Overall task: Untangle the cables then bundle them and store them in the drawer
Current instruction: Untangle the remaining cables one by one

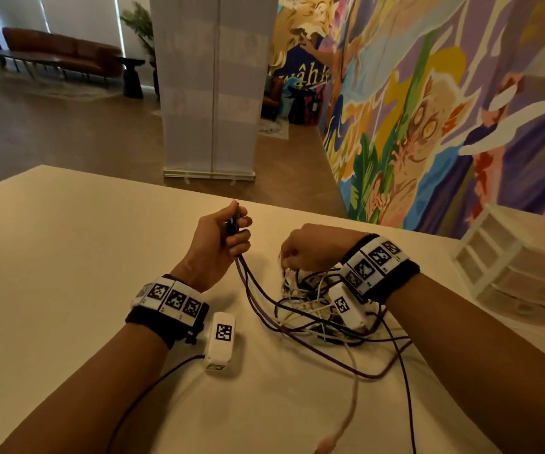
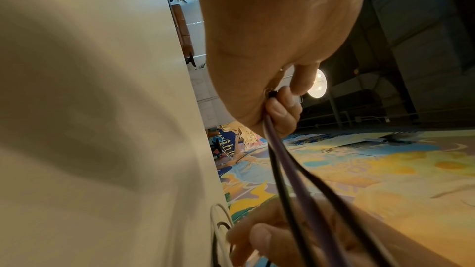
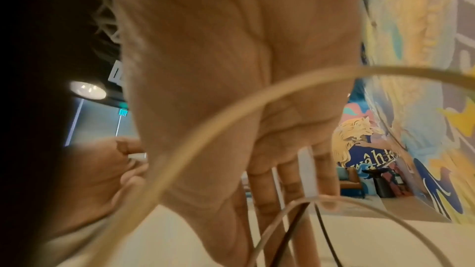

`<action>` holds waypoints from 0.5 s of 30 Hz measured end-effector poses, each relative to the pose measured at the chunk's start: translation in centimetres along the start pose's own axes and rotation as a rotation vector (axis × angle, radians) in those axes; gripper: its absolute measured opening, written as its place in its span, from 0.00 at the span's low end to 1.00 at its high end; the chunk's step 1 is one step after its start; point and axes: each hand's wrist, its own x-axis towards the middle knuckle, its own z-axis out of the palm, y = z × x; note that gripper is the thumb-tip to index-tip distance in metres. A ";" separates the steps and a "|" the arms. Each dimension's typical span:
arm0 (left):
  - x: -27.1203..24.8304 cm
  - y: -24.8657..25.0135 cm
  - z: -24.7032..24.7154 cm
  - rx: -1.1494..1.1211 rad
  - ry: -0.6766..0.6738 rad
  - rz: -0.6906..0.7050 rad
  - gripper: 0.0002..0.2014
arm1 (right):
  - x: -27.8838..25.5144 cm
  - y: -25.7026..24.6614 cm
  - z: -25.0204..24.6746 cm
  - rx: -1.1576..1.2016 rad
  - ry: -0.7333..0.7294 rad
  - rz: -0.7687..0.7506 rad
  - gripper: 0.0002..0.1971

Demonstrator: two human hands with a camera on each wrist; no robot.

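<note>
Cables: a messy pile [image 1: 313,309] of white, black and purple cords lies on the table [image 1: 68,257], right under the right wrist
Left hand: the left hand [image 1: 222,237] is held up, fingers curled tight round the dark ends of a few black and purple cords [image 2: 303,196] that hang down into the pile
Right hand: the right hand [image 1: 310,247] is down at the top of the pile, fingertips pinching white cords [image 1: 292,280]; in the wrist view a white plug [image 3: 307,172] sits between its fingers
Drawer: a small white drawer box [image 1: 513,260] stands at the right side of the table, well apart from the pile; its drawers look closed
Weight: I think the cords are very light
Feel: soft and bendy, so they flop and snag on each other; the skin looks smooth, so a loose pinch may slip
Best place to hold: the hard plug ends, since they are thicker and do not bend
How to pull: slowly, one cord at a time; a hard tug would likely make knots tighter
How far along: still untangling, nothing bundled yet
</note>
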 end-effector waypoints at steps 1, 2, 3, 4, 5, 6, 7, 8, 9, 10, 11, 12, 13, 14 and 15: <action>-0.1 0.0 0.1 0.007 -0.008 -0.006 0.13 | -0.5 0.2 -0.4 0.048 0.043 -0.027 0.12; -0.1 -0.1 0.1 0.011 -0.022 -0.016 0.13 | -1.2 0.4 -0.8 0.097 0.093 -0.056 0.11; -0.2 -0.1 0.2 0.009 -0.046 -0.033 0.13 | -2.0 0.6 -1.3 0.143 0.149 -0.086 0.10; -0.2 -0.2 0.3 0.001 -0.077 -0.055 0.13 | -2.9 0.8 -1.8 0.172 0.206 -0.110 0.10; -0.3 -0.2 0.4 -0.006 -0.108 -0.082 0.13 | -3.8 1.0 -2.3 0.176 0.241 -0.119 0.09; -0.4 -0.3 0.6 -0.006 -0.135 -0.108 0.13 | -4.7 1.2 -2.7 0.169 0.224 -0.103 0.08; -0.5 -0.3 0.7 0.000 -0.154 -0.129 0.13 | -5.4 1.3 -3.0 0.161 0.152 -0.072 0.07; -0.5 -0.4 0.8 0.007 -0.165 -0.144 0.13 | -5.9 1.3 -3.0 0.143 0.043 -0.033 0.06; -0.6 -0.5 1.0 0.015 -0.172 -0.155 0.14 | -6.2 1.2 -2.8 0.105 -0.066 0.000 0.05; -0.7 -0.6 1.1 0.023 -0.173 -0.161 0.14 | -6.4 1.1 -2.4 0.045 -0.157 0.026 0.04; -0.7 -0.6 1.3 0.030 -0.172 -0.165 0.13 | -6.5 0.9 -1.8 -0.012 -0.218 0.045 0.05; -0.8 -0.6 1.3 0.036 -0.171 -0.165 0.13 | -6.4 0.7 -1.1 -0.049 -0.250 0.052 0.05; -0.8 -0.6 1.4 0.038 -0.171 -0.162 0.13 | -6.4 0.6 -0.5 -0.053 -0.267 0.051 0.05; -0.9 -0.6 1.3 0.041 -0.169 -0.159 0.14 | -6.4 0.5 0.2 -0.041 -0.279 0.046 0.05; -1.0 -0.5 1.3 0.043 -0.167 -0.155 0.14 | -6.5 0.3 0.7 -0.020 -0.287 0.037 0.04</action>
